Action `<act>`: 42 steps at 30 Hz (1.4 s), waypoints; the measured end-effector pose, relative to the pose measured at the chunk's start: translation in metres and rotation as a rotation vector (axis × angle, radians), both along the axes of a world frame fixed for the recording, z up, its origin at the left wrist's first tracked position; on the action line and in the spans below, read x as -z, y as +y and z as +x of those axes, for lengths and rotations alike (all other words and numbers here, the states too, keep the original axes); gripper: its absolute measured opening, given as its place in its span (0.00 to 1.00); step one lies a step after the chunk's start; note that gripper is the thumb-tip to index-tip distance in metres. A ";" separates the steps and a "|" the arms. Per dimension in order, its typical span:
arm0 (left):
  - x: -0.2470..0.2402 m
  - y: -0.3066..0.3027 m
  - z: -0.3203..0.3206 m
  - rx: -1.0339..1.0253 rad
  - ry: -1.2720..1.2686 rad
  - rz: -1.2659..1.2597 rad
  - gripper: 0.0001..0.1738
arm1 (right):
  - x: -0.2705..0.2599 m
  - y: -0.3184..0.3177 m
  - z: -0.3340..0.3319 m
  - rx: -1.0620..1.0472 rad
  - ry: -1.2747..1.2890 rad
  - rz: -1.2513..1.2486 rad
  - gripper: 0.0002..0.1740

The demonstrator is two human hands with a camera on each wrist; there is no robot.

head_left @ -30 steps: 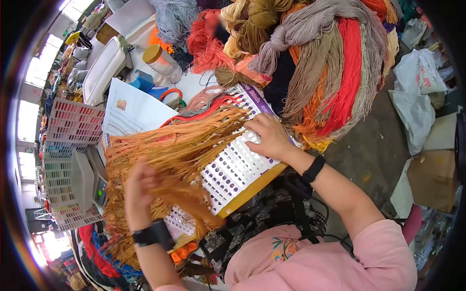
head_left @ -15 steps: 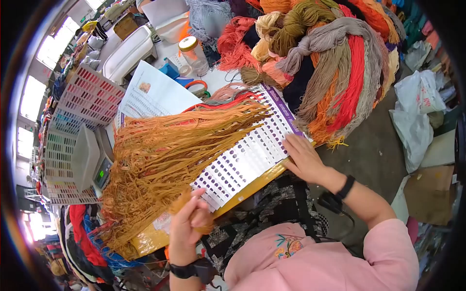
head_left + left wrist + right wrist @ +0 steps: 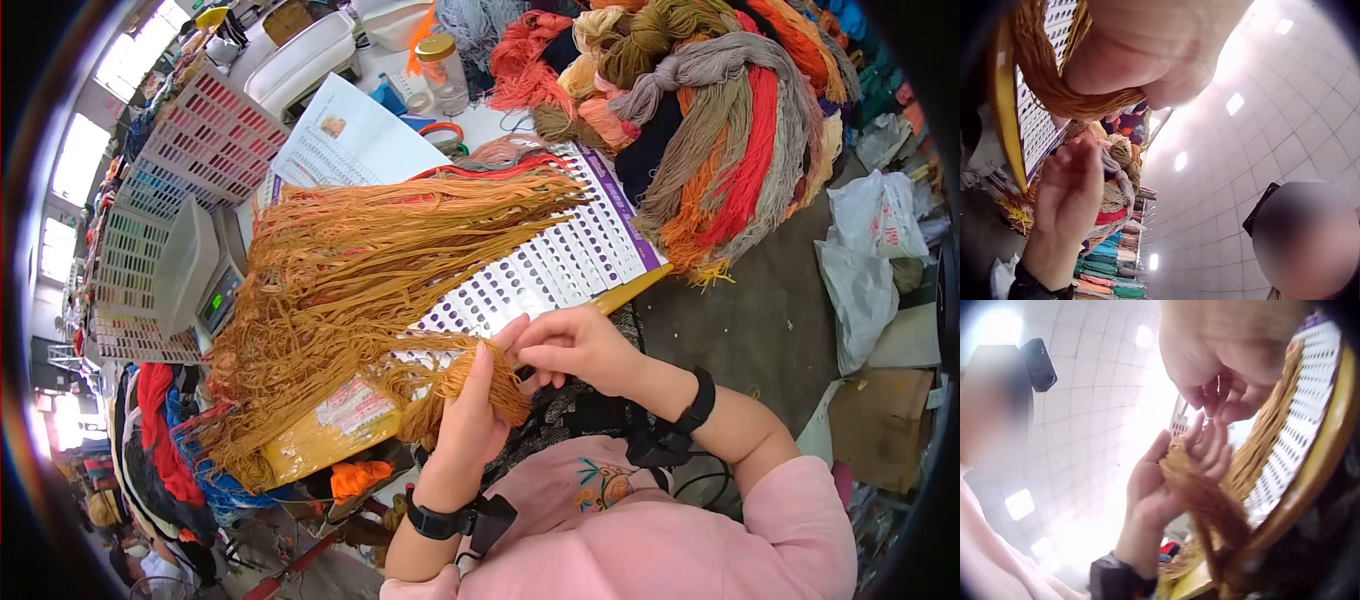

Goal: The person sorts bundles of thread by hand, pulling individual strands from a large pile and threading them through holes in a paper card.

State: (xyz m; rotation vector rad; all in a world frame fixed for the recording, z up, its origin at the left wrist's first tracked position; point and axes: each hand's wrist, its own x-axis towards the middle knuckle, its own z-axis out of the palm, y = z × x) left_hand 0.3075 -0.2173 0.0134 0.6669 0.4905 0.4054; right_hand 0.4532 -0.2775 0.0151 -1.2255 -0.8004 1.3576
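Note:
A bundle of golden-brown yarn [image 3: 462,392] hangs looped round my left hand [image 3: 470,420], gripped between thumb and fingers above the card's front edge. In the right wrist view, the yarn [image 3: 1200,494] crosses the palm of my left hand [image 3: 1160,487]. My right hand [image 3: 585,352] has bent fingers drawn together at the left fingertips; anything thin between them cannot be made out. Beneath lies a white card with rows of holes [image 3: 520,290], with orange and brown strands [image 3: 400,240] spread across it from its far side.
A yellow board edge [image 3: 320,440] shows beneath the card. Big hanks of yarn [image 3: 740,140] stand at the back right. Behind are a printed sheet [image 3: 355,135], a gold-lidded jar [image 3: 442,75] and orange-handled scissors [image 3: 440,130]. A scale [image 3: 222,298] and colour charts stand at left.
My left hand has brought the yarn bundle right and up beside the card's front edge. My right hand has left the card's right end and come to the left fingertips.

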 end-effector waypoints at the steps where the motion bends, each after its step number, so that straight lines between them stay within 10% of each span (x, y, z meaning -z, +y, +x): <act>1: -0.004 -0.002 0.000 -0.014 0.030 0.000 0.27 | -0.004 0.004 -0.003 -0.066 0.112 -0.067 0.06; 42: 0.000 -0.009 0.006 -0.263 -0.040 0.000 0.13 | 0.005 -0.005 0.003 -0.061 0.440 -0.022 0.07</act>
